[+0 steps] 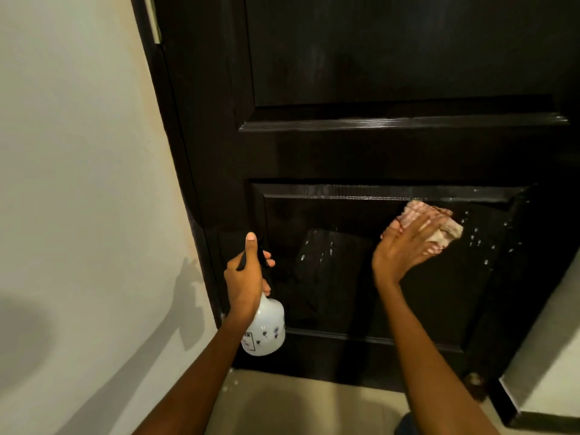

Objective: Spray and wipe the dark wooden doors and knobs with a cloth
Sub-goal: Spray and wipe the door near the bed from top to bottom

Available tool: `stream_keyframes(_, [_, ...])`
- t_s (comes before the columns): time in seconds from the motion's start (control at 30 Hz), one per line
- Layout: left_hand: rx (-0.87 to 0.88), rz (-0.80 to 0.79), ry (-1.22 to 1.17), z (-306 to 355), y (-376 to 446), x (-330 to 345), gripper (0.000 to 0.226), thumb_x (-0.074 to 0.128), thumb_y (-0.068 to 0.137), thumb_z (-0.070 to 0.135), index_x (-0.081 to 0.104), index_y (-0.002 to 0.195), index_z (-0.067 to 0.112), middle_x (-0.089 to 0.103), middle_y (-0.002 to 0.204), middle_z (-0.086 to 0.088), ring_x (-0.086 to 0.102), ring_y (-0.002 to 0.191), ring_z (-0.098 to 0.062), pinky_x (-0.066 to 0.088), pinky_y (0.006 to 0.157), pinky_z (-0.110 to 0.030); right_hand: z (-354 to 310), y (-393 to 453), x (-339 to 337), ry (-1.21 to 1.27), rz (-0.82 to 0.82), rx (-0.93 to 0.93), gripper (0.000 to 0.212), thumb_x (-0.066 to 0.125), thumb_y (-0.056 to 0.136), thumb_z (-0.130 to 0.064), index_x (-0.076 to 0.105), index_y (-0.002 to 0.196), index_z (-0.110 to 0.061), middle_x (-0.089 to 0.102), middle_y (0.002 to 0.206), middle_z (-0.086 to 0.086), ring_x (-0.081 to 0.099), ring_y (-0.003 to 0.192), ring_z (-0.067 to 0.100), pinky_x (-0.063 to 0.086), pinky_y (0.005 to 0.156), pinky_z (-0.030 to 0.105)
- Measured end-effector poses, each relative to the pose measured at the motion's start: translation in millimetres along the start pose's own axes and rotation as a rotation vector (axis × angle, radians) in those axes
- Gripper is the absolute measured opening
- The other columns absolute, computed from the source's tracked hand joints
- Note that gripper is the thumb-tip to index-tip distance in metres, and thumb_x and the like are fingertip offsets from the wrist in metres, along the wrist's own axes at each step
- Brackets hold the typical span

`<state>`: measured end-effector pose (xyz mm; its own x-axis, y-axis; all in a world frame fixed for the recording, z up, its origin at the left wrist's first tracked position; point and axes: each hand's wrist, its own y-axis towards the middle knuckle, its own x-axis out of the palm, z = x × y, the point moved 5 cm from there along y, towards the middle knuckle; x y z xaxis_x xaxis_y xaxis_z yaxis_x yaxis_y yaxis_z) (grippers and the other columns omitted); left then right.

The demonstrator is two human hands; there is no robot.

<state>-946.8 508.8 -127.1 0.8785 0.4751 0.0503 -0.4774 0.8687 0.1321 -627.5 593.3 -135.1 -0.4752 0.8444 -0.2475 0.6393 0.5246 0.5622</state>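
Note:
A dark wooden panelled door (361,152) fills the view ahead. My right hand (405,246) lies flat with straight fingers on a folded pinkish cloth (439,221), pressing it against the upper right of the door's lower panel. Spray droplets (480,243) dot the wood to the right of the cloth, and a wet streak (317,255) shows near the panel's middle. My left hand (248,277) grips the neck and black trigger of a white spray bottle (266,331), held low by the door's left edge, thumb pointing up. No knob is in view.
A cream wall (78,183) runs along the left, meeting the dark door frame (169,120). Beige floor tiles (314,403) lie below the door. At the right, another cream wall (552,356) with a dark skirting stands close to the door's lower corner.

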Motion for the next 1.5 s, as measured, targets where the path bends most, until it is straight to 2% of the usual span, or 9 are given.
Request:
stream_keyframes(0.13, [0.025,-0.022,0.013,2,-3,7,0.067,0.043,0.099,0.068,0.073,0.092,0.009,0.078,0.083,-0.006,0.051,0.04,-0.019,0.046,0.044,-0.031,-42,-33,44,-0.127,-0.171,-0.322,0.064,0.038,0.106,-0.042,0.013,0.161,-0.024,0.005,0.169,0.015,-0.003,0.154,0.035,-0.018,0.118,0.058])
stream_keyframes(0.27, [0.032,0.002,0.021,1,2,5,0.067,0.043,0.099,0.068,0.075,0.09,0.008,0.078,0.08,-0.006,0.051,0.039,-0.02,0.046,0.044,-0.031,-44,-95,95,-0.317,-0.438,-0.965,0.08,0.074,0.088,-0.031,0.03,0.155,-0.029,0.036,0.161,0.006,0.022,0.147,0.036,0.015,0.118,0.068])
stream_keyframes(0.47, [-0.01,0.037,0.032,-17,2,4,0.066,0.045,0.101,0.064,0.074,0.089,0.006,0.077,0.078,-0.008,0.049,0.037,-0.021,0.043,0.041,-0.031,28,-164,114,-0.801,-0.904,-1.39,0.081,0.05,0.098,-0.025,0.0,0.162,-0.033,-0.017,0.163,-0.002,-0.013,0.154,0.027,-0.043,0.102,0.051])
stream_keyframes(0.57, [-0.026,0.045,0.02,-27,-5,5,0.065,0.045,0.102,0.063,0.075,0.089,0.006,0.077,0.077,-0.009,0.049,0.038,-0.022,0.042,0.041,-0.031,34,-170,111,-0.828,-0.916,-1.41,0.076,0.044,0.101,-0.029,-0.003,0.162,-0.032,-0.014,0.167,-0.003,-0.019,0.152,0.025,-0.043,0.102,0.053])
stream_keyframes(0.7, [-0.014,0.027,0.019,-23,-7,10,0.063,0.046,0.103,0.061,0.074,0.087,0.007,0.077,0.078,-0.009,0.049,0.037,-0.021,0.043,0.041,-0.032,12,-125,86,-0.609,-0.667,-1.241,0.086,0.063,0.082,-0.027,0.027,0.16,-0.031,0.024,0.167,-0.002,0.031,0.149,0.027,0.003,0.123,0.059])
stream_keyframes(0.8, [0.002,0.01,0.002,-17,-11,21,0.063,0.045,0.104,0.059,0.074,0.088,0.006,0.077,0.079,-0.009,0.049,0.036,-0.019,0.044,0.041,-0.031,1,-66,44,-0.477,-0.449,-1.096,0.071,0.054,0.094,-0.034,0.027,0.16,-0.03,0.022,0.167,-0.001,0.039,0.143,0.033,0.007,0.123,0.061])
stream_keyframes(0.97, [0.073,-0.022,-0.004,9,-16,58,0.061,0.047,0.103,0.059,0.073,0.09,0.006,0.076,0.082,-0.01,0.05,0.038,-0.016,0.044,0.039,-0.028,45,53,-33,-0.35,-0.134,-0.5,0.075,0.038,0.099,-0.044,0.003,0.162,-0.023,-0.001,0.169,0.005,0.007,0.156,0.031,-0.01,0.123,0.057])
stream_keyframes(1.13, [0.116,-0.107,-0.002,24,-26,86,0.061,0.047,0.101,0.062,0.073,0.089,0.008,0.077,0.082,-0.009,0.051,0.04,-0.018,0.046,0.042,-0.03,42,57,-43,-0.132,0.063,-0.094,0.07,0.035,0.103,-0.045,0.012,0.162,-0.015,0.005,0.169,0.014,0.007,0.156,0.034,0.009,0.118,0.068])
stream_keyframes(1.5, [0.211,-0.106,-0.021,51,-37,112,0.064,0.045,0.1,0.066,0.075,0.088,0.011,0.076,0.081,-0.006,0.052,0.039,-0.013,0.044,0.04,-0.024,-63,-6,22,-0.321,-0.143,-0.961,0.051,0.051,0.102,-0.037,0.044,0.153,-0.03,0.033,0.164,-0.001,0.035,0.148,0.033,0.018,0.115,0.07])
